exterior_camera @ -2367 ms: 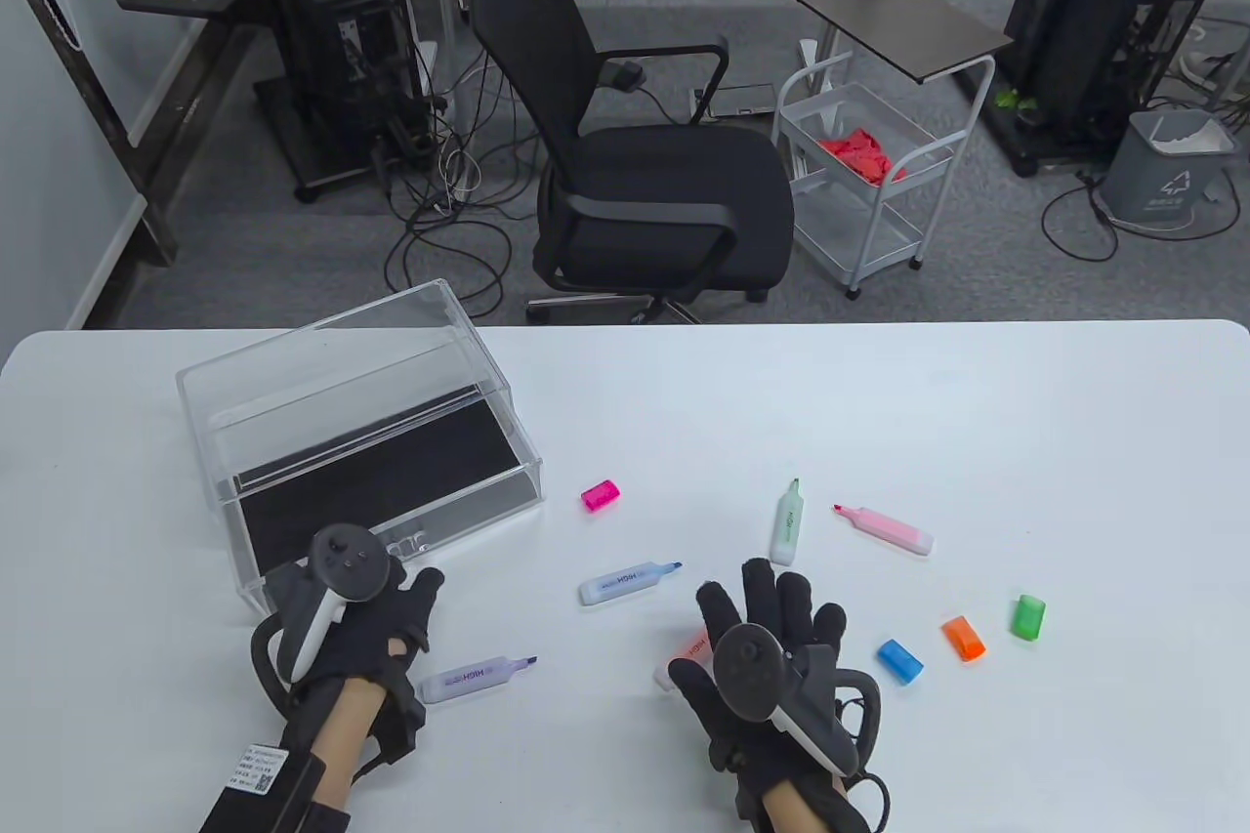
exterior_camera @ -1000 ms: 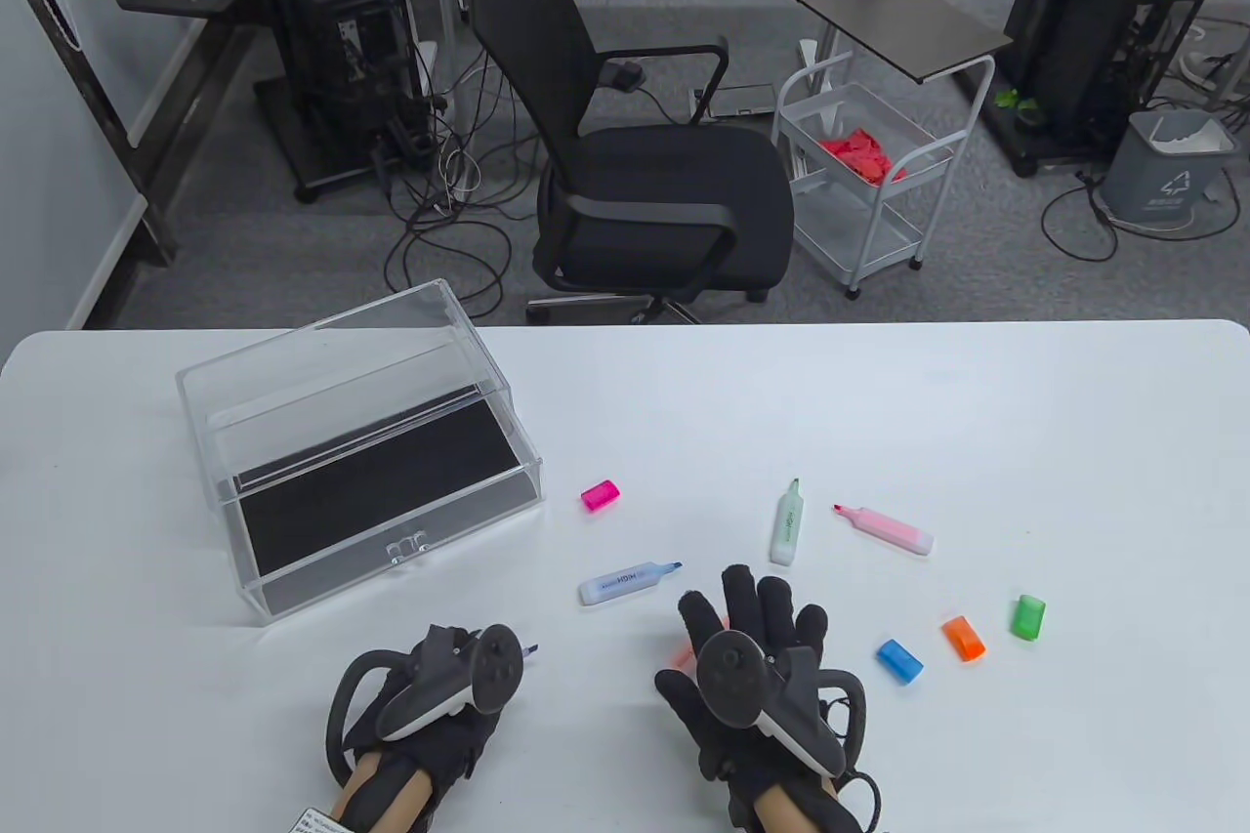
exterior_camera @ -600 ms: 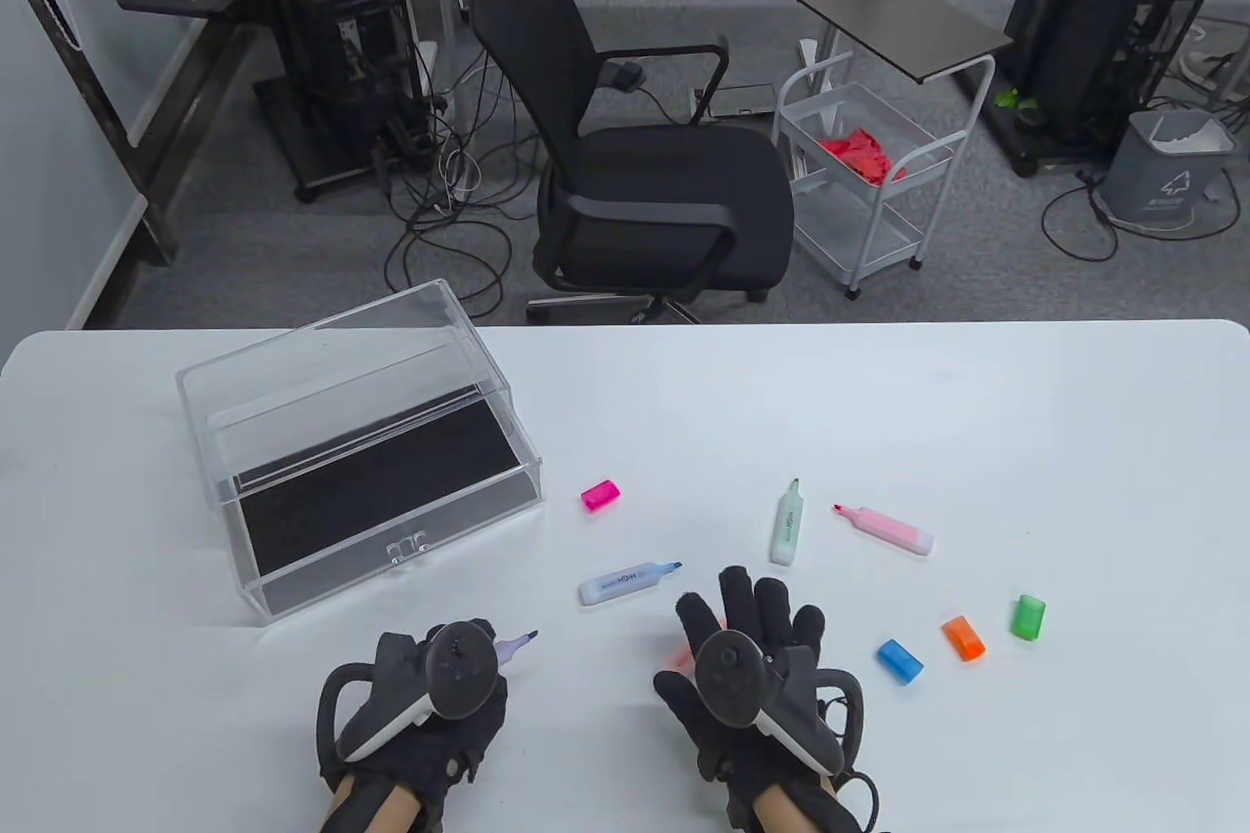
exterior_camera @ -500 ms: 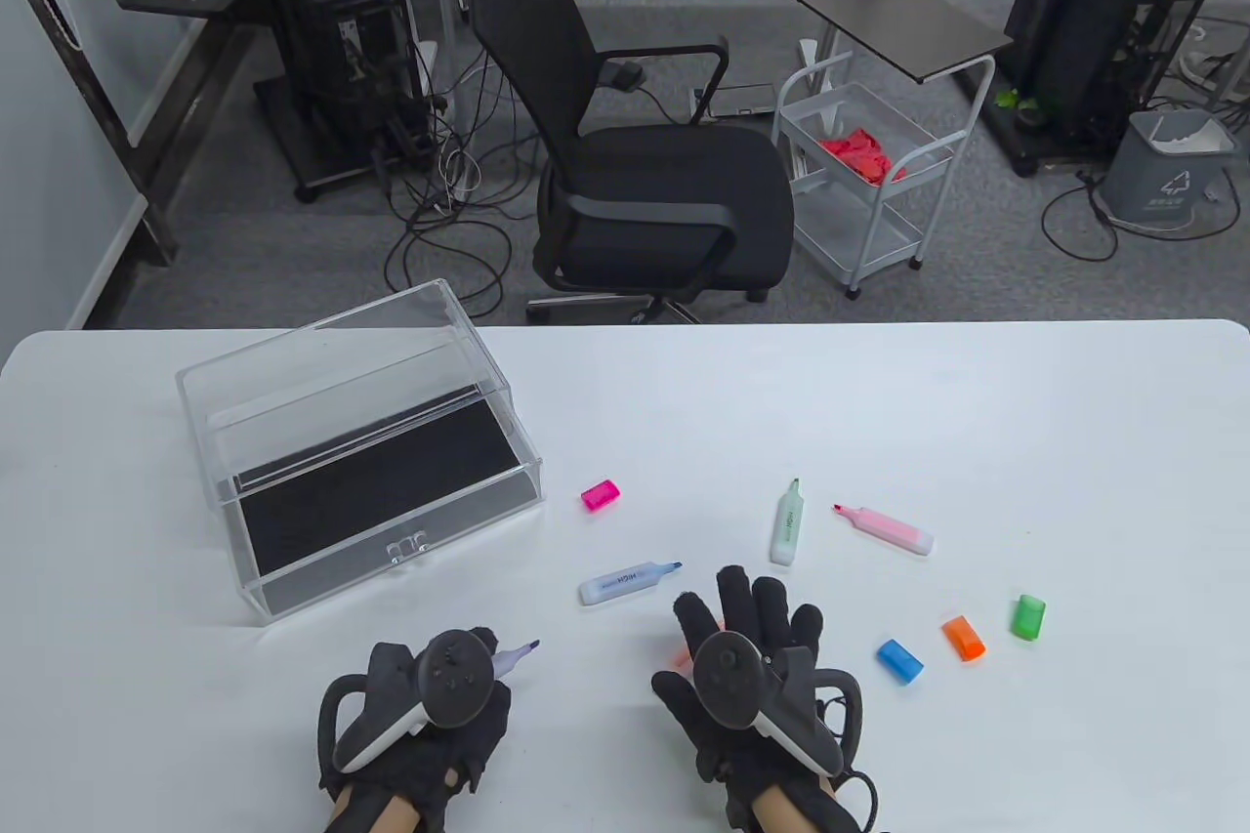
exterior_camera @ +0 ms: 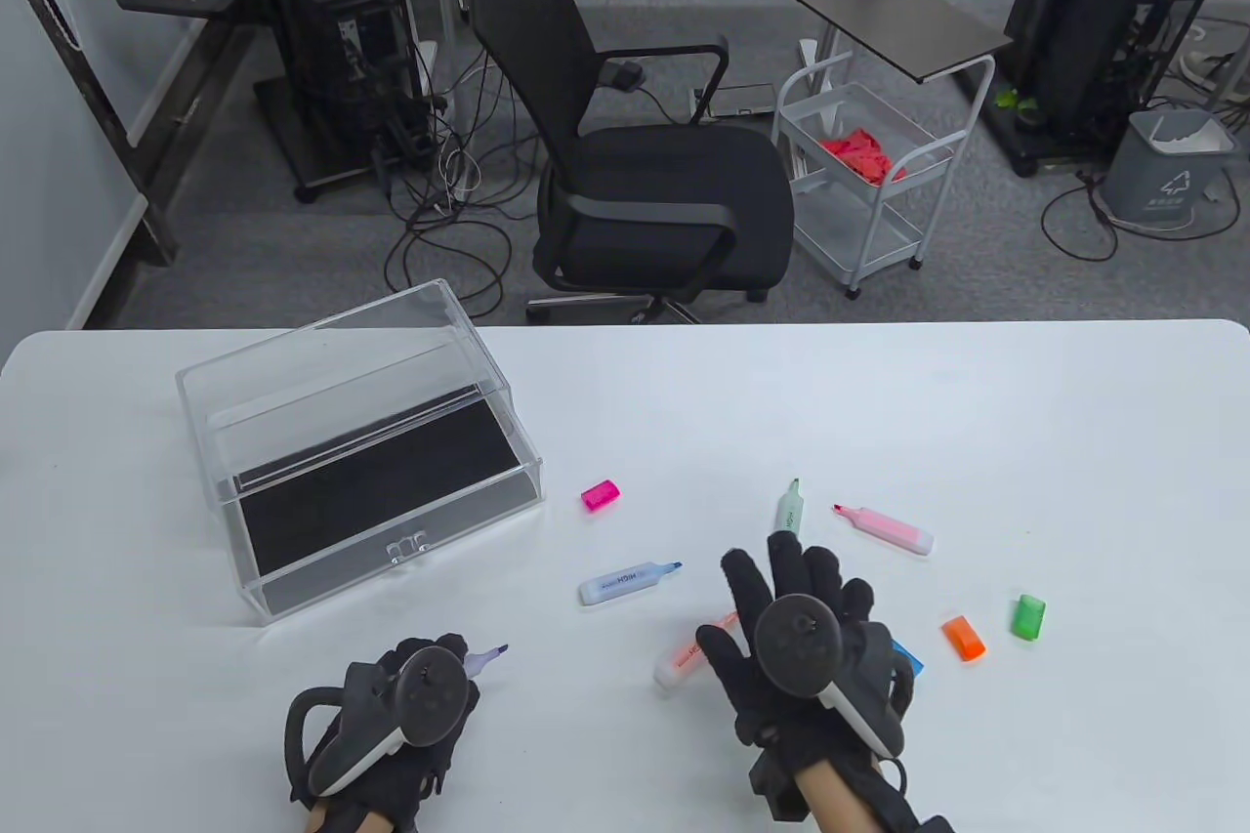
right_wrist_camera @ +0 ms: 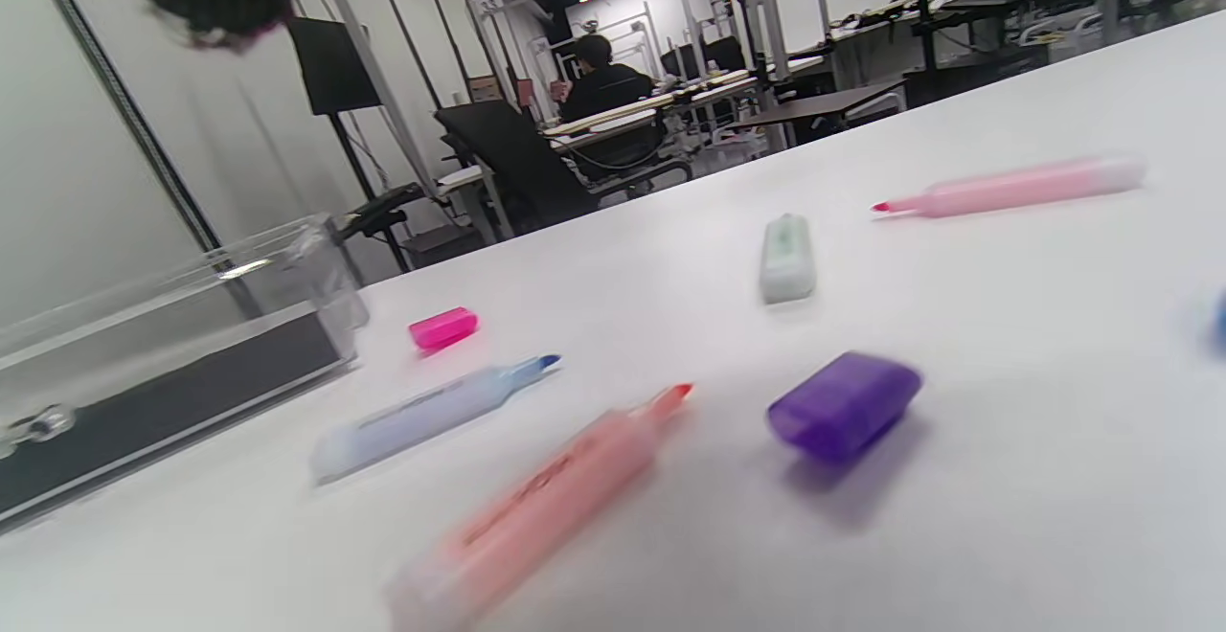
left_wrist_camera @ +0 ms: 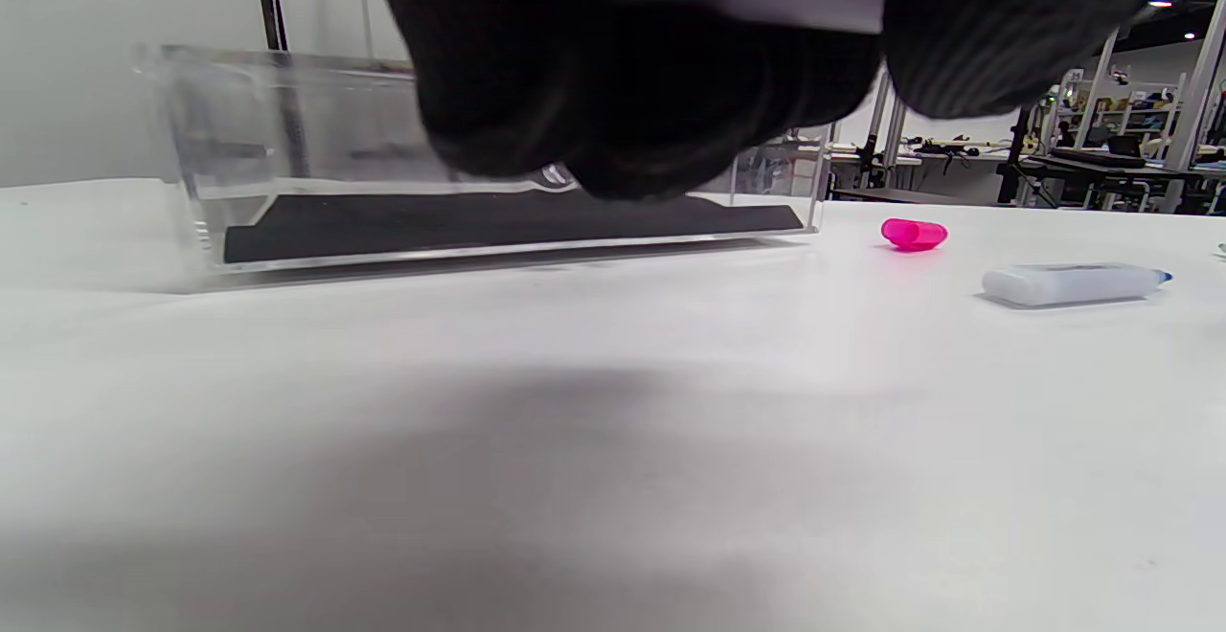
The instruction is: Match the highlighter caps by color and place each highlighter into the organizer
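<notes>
Bearing everything, table (exterior_camera: 879, 403): white; all the loose pieces lay on its near right half.
Organizer (exterior_camera: 361, 442): clear box with a dark floor, at the far left. No highlighter was in it, so no pair was finished.
Right hand (exterior_camera: 796, 638): a moment earlier it lay over the orange highlighter. It had since slid right and farther out, leaving that pen bare. It was palm down with the fingers straight, spread and gripping nothing. My reading was that it was going for the purple cap.
Left hand (exterior_camera: 391, 716): it had drawn back toward the near left edge, taking its pen along. It was knuckles up, with the fingers curled round the purple highlighter.
Purple highlighter (exterior_camera: 485, 657): only the tip showed past the left hand's fingers, pointing right, uncapped and waiting for its cap.
Orange highlighter (exterior_camera: 688, 655): newly uncovered, it lay just left of the right hand, uncapped.
Other pens: the blue highlighter (exterior_camera: 628, 581), green highlighter (exterior_camera: 788, 513) and pink highlighter (exterior_camera: 887, 528) were unmoved and uncapped.
Purple cap (right_wrist_camera: 843, 404): seen only in the right wrist view, it lay beside the orange pen's tip, under the right hand.
Other caps: the pink cap (exterior_camera: 600, 494) lay near the organizer. The orange cap (exterior_camera: 964, 638) and green cap (exterior_camera: 1028, 616) lay to the right, and the blue cap (exterior_camera: 908, 659) was half hidden by the right hand.
</notes>
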Motion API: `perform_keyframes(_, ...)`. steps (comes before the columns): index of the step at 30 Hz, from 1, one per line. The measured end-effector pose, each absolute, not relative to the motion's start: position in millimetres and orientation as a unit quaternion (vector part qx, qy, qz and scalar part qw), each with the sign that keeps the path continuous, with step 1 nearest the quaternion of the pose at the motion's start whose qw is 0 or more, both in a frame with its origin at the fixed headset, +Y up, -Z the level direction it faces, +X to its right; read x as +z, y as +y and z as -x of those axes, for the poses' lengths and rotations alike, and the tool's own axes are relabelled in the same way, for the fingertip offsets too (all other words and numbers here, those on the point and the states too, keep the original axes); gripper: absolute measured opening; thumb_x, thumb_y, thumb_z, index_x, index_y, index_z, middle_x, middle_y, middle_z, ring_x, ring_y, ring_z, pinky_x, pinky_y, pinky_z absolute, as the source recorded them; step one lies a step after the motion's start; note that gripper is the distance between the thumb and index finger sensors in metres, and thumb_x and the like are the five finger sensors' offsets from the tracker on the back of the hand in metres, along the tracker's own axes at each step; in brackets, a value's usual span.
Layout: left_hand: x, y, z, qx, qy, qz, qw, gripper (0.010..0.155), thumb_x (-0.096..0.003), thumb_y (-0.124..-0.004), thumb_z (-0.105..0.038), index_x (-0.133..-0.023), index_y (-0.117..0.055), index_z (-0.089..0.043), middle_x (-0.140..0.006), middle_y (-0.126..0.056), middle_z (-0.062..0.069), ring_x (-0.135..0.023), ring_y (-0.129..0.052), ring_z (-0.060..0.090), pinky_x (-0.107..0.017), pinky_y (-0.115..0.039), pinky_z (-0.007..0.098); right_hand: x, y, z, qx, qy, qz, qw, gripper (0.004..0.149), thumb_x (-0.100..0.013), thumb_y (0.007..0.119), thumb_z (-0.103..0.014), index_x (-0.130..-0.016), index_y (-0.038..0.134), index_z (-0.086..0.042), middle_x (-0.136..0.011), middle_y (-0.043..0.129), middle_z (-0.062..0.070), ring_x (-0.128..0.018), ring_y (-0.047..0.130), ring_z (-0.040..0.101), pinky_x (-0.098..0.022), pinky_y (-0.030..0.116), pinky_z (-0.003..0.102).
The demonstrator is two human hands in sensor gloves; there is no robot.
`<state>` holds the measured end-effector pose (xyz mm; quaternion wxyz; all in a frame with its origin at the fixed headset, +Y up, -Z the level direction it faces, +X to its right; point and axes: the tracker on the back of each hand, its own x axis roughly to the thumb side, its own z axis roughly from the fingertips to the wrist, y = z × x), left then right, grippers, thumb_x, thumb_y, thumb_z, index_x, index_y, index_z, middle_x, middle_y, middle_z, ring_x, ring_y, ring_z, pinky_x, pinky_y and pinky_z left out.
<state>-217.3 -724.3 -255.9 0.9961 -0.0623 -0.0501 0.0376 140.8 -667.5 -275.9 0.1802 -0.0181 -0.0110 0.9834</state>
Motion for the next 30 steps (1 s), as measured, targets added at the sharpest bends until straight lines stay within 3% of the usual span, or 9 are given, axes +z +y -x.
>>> perform_keyframes(3,-258.1,-725.0,219.3,0.035,-0.046,0.064,0.996,0.059,-0.0472,-0.071,-0.053,-0.100,-0.059,-0.030,-0.087,-0.075,-0.006,-0.056,-0.097,0.012,-0.041,-0.092,0.027,-286.3,-660.0,-152.9,0.988,0.009,0.041,0.149,0.070,-0.042,0.078,-0.050,-0.104,0.049,-0.034,-0.117,0.033,0.007,-0.105,0.022,0.042,-0.069,0.015,0.071)
perform_keyframes(6,-258.7,-725.5,220.2,0.034,-0.046,0.066,0.996,0.058,-0.0472,-0.072,-0.053,-0.100,-0.061,-0.030,-0.087,-0.076,-0.007,-0.056,-0.097,0.012,-0.041,-0.092,0.028,-298.6,-670.2,-158.6,0.995,0.054,0.046,0.071,0.069,-0.042,0.081,-0.048,-0.103,0.051,-0.037,-0.116,0.045,0.005,-0.106,0.035,0.040,-0.071,0.023,0.071)
perform_keyframes(15,-257.7,-724.3,221.4,0.033,-0.043,0.062,0.997,0.057,-0.0469,-0.072,-0.052,-0.099,-0.063,-0.032,-0.086,-0.078,-0.007,-0.058,-0.098,0.013,-0.044,-0.092,0.029,-323.9,-741.0,-156.9,0.985,0.164,0.023,-0.044,0.069,-0.039,0.089,-0.042,-0.099,0.054,-0.043,-0.114,0.050,-0.002,-0.106,0.045,0.035,-0.073,0.032,0.069)
perform_keyframes(19,-257.5,-724.0,220.7,0.030,-0.042,0.064,0.997,0.057,-0.0469,-0.072,-0.052,-0.099,-0.063,-0.032,-0.086,-0.078,-0.007,-0.059,-0.098,0.013,-0.044,-0.092,0.029,-327.8,-751.2,-154.7,0.980,0.190,0.008,-0.059,0.069,-0.038,0.091,-0.041,-0.098,0.056,-0.044,-0.113,0.054,-0.003,-0.106,0.050,0.034,-0.073,0.034,0.069)
perform_keyframes(30,-256.0,-724.8,219.2,0.028,-0.042,0.073,0.996,0.057,-0.0470,-0.072,-0.053,-0.099,-0.063,-0.032,-0.086,-0.078,-0.007,-0.059,-0.098,0.013,-0.045,-0.092,0.029,-327.2,-750.8,-149.5,0.987,0.148,-0.015,-0.065,0.052,-0.037,0.093,-0.039,-0.087,0.075,-0.039,-0.100,0.075,-0.004,-0.098,0.072,0.029,-0.072,0.045,0.066)
